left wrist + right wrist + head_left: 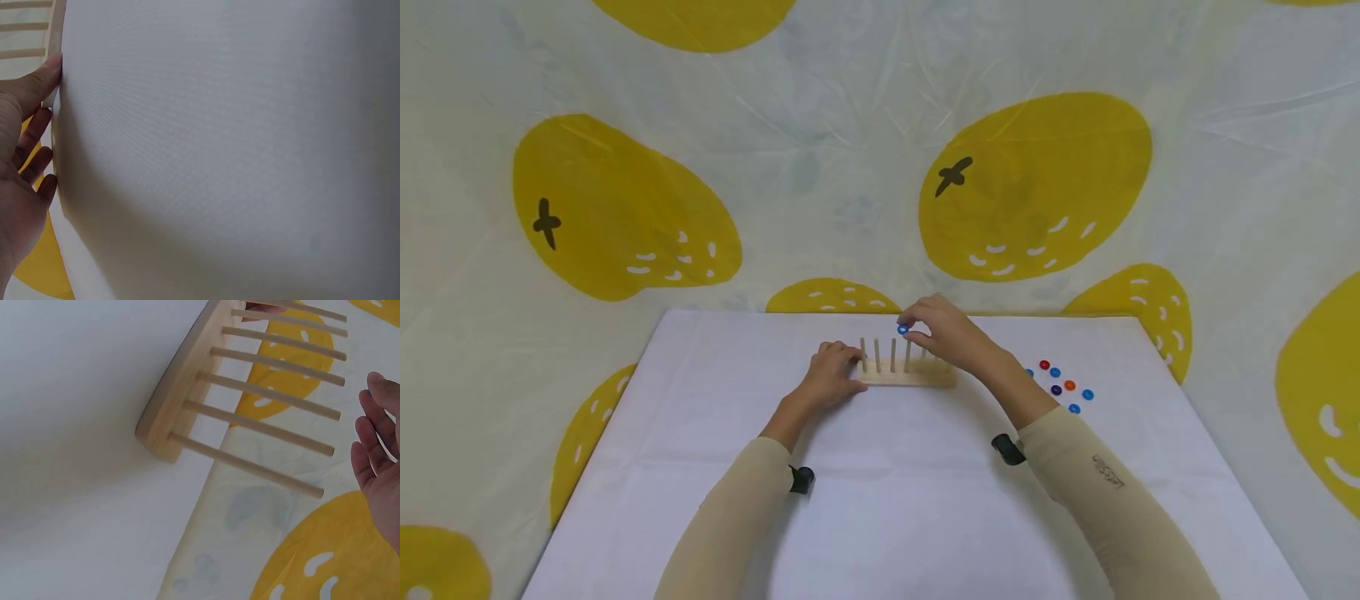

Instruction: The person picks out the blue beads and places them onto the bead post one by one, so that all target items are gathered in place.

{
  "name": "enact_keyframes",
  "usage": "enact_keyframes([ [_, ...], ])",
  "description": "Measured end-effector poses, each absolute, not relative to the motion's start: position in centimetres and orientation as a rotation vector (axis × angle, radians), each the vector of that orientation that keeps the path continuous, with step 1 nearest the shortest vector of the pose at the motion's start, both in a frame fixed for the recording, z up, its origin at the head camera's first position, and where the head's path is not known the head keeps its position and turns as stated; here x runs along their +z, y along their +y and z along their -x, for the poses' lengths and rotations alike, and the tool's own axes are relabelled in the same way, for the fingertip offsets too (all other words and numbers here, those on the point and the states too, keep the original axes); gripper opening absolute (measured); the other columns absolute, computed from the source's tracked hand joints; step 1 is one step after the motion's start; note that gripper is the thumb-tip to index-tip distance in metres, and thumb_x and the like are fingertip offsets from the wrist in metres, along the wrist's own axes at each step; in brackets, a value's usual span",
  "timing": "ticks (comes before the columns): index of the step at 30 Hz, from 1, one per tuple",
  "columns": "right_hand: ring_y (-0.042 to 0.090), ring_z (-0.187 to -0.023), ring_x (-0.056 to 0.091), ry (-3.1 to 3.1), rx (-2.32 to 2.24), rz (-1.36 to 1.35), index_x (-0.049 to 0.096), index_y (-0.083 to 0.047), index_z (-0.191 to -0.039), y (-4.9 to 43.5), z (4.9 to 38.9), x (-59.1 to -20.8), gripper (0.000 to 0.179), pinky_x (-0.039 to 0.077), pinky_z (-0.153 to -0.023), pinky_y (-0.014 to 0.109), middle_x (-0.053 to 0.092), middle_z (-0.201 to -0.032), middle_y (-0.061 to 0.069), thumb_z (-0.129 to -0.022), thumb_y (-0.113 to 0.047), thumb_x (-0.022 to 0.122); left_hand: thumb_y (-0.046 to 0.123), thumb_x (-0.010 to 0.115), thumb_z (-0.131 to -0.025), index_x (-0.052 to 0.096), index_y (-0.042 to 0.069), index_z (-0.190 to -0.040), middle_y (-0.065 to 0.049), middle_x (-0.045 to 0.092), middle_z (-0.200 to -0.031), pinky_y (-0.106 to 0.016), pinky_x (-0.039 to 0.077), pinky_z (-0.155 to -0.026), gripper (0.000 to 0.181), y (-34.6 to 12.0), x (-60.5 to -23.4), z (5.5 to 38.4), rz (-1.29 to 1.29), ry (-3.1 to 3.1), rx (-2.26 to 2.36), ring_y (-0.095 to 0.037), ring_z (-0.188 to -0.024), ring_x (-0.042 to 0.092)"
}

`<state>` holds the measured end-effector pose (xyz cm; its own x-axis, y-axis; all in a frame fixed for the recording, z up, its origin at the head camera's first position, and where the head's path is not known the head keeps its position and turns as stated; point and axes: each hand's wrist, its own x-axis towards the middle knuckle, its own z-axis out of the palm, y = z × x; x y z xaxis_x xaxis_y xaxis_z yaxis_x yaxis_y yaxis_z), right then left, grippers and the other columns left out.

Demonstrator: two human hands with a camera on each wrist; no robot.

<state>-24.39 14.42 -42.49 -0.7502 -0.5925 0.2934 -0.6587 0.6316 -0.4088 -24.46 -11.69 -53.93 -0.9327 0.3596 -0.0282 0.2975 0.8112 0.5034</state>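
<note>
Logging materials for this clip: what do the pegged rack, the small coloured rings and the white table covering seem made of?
Pegged rack: bare, smooth, matte wood, going by its pale tan colour and faint grain.
Small coloured rings: probably glossy plastic, given their saturated colours; glass is possible.
White table covering: matte, likely cloth; fine weave-like texture, though textured vinyl is possible.

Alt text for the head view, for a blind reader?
The right hand pinches a blue ring above a wooden peg rack; the left hand holds its left end. Coloured rings lie to the right on a white table.
</note>
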Motion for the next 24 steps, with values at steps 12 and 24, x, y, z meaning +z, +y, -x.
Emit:
enact_keyframes([
  [12,0.025,-0.104,0.061,-2.724,0.797,-1.133,0.073,-0.008,-0.109,11.3,25.1,-42.9,0.017,0.049,-0.101,0.043,0.074,-0.104,0.004,-0.094,-0.013,0.077,0.033,0.088,-0.083,0.067,0.012,-0.130,-0.007,0.063,-0.128,-0.052,0.036,-0.112,0.055,-11.8,-54.2,24.7,-0.531,2.863,0.803,-0.032,-0.133,0.044],
  [24,0.024,-0.105,0.063,-2.758,0.746,-1.168,0.074,-0.008,-0.114,9.7,25.2,-42.6,0.020,0.047,-0.102,0.042,0.075,-0.107,0.004,-0.096,-0.015,0.074,0.034,0.087,-0.084,0.066,0.013,-0.130,-0.007,0.061,-0.126,-0.053,0.036,-0.112,0.054,-11.9,-54.1,24.8,-0.532,2.860,0.779,-0.033,-0.133,0.044],
])
